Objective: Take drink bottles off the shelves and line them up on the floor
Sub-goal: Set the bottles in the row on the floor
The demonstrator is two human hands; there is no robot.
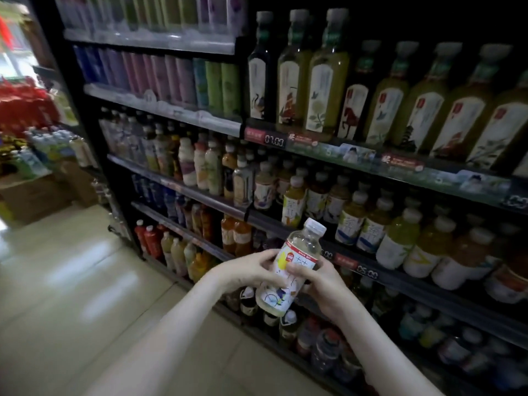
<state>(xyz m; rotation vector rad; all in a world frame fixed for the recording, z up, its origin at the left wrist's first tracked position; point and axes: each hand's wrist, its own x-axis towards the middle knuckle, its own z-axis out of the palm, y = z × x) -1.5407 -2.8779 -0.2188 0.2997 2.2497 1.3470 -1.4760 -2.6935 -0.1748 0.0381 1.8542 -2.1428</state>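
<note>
Head view, one moment. Two bare forearms entered from the bottom edge and met at lower centre of the frame. The left grip (247,273) had its fingers curled round the label of a drink bottle (290,267), and the right grip (324,284) grasped the same bottle from the other side, with its fingertips (294,270) lying across the printed face. The bottle was clear with pale liquid and a white cap (314,225). It was tilted with the cap toward the upper right, and was held clear of the racks and above the floor (71,281), not resting on either.

Just behind it, the lower shelves (400,284) carried rows of small bottles, and a price tag (367,272) sat to the right. Farther up, at upper right, stood tall green-tea bottles (325,75). Slim cans (160,75) filled the racks at upper left. Cartons and red goods lay blurred at the far left edge.

Judged step: one bottle was off the shelf and in transit, and the placing had not yet been done. The next move would call for a turn toward the pale tiled floor at left, then lowering the bottle and righting it so that its base met the tiles flat before both grips let go. The view did not show whether a row had been started.
</note>
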